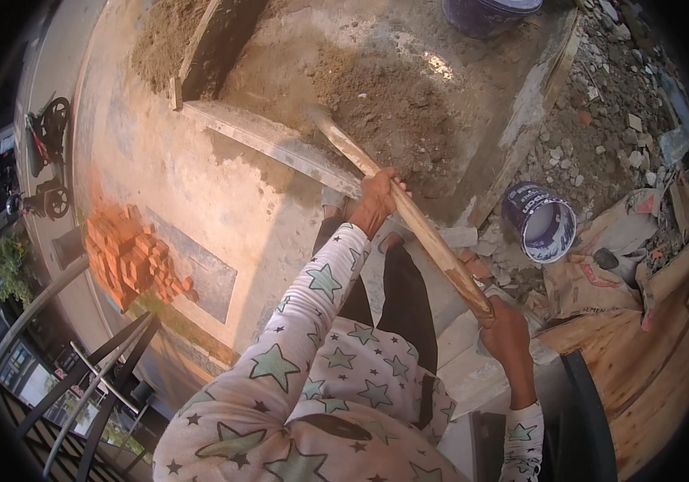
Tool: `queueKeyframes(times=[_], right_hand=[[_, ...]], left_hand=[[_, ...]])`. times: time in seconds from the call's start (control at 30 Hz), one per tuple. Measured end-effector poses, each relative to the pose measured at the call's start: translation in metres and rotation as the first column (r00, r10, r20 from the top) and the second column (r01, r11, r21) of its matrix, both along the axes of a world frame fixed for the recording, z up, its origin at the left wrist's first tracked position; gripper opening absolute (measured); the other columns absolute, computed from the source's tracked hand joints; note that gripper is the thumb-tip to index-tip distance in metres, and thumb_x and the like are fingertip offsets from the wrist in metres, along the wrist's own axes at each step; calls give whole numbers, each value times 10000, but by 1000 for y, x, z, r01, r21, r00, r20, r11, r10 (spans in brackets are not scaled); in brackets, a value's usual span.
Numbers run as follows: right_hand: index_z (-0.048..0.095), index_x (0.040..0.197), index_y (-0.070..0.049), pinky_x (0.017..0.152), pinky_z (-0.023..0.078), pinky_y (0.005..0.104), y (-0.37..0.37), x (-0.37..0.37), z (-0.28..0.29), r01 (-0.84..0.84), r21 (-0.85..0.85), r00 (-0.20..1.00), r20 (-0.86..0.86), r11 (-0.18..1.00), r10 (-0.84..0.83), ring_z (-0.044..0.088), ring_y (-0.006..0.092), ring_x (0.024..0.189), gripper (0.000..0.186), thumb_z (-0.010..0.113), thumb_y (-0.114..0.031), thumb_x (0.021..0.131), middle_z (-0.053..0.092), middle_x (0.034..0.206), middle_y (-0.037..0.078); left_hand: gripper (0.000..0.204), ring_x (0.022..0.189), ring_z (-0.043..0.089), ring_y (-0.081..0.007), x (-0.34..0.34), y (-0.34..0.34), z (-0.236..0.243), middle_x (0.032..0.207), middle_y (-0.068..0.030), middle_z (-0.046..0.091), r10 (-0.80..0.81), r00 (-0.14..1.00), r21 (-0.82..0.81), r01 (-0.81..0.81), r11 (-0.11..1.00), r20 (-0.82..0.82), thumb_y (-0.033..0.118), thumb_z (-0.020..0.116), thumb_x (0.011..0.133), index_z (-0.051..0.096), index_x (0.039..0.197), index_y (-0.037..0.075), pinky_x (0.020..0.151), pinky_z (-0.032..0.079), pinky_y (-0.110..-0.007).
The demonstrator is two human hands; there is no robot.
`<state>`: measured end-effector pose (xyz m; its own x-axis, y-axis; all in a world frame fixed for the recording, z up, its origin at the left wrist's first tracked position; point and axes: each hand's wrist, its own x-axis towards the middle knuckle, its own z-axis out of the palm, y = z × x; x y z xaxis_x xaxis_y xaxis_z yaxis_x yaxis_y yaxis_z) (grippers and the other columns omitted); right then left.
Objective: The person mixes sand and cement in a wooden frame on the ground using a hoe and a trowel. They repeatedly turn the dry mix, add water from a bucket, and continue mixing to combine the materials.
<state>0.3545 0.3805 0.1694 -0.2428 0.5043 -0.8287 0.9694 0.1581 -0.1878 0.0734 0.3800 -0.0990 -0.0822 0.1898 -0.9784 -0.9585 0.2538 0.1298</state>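
My left hand (380,195) is closed round the middle of a long wooden handle, and my right hand (507,328) grips its near end. The handle belongs to what looks like a hoe (425,227), slanting away to the upper left. Its far end is caked grey and meets a brown sandy mix (368,100); the blade cannot be made out. That mix lies within a low frame of boards, whose near board (268,145) runs just left of the handle. My feet and dark trouser legs show below the left hand.
Right of the handle, a purple bucket (539,223) lies tipped, its mouth toward me, by torn paper sacks (593,281). Another bucket (489,16) stands at the far edge. Rubble (601,104) covers the right side. Orange bricks (131,255) are piled at left, with motorcycles (45,161) beyond.
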Motion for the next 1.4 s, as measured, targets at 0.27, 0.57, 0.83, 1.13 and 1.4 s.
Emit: queueKeyframes(times=[0.27,0.57,0.83,1.13,1.4], right_hand=[[577,952,-75,710,492,483,-109,106,-80,208,113,970,-154,972,-189,631,400,832,350,707,-10,633,637,854,171],[542,948,-60,718,489,473,-138,47,-172,353,130,876,-393,927,-278,623,382,836,331,693,5,660,620,856,161],[523,984,-31,743,484,509,-101,-4,-118,387,-141,877,-250,911,-411,631,438,852,323,638,-55,683,647,846,213],[525,988,-7,740,482,530,-119,-33,-38,515,-170,843,-76,840,-533,638,453,819,345,641,-66,668,637,804,250],[573,974,-17,746,498,484,-84,-45,12,513,-162,831,-151,843,-535,637,434,827,333,658,-43,654,644,851,215]], left_hand=[[105,589,580,-269,80,-24,-11,747,-123,549,-145,989,-46,145,988,12,24,624,836,551,890,-28,550,542,-466],[102,567,580,-252,4,-4,38,724,-119,556,-147,934,68,178,982,-326,43,634,823,573,879,-17,535,539,-417],[121,477,544,-185,-12,25,-11,646,-73,549,-309,811,-39,335,942,-497,50,666,824,561,840,-7,421,501,-339],[131,517,549,-221,25,-22,-78,640,-76,529,-484,874,-100,479,872,-33,68,638,852,522,822,15,481,523,-393],[65,544,545,-241,-16,-4,-16,684,-94,532,-367,929,-8,368,930,37,27,604,853,542,860,8,501,511,-404]])
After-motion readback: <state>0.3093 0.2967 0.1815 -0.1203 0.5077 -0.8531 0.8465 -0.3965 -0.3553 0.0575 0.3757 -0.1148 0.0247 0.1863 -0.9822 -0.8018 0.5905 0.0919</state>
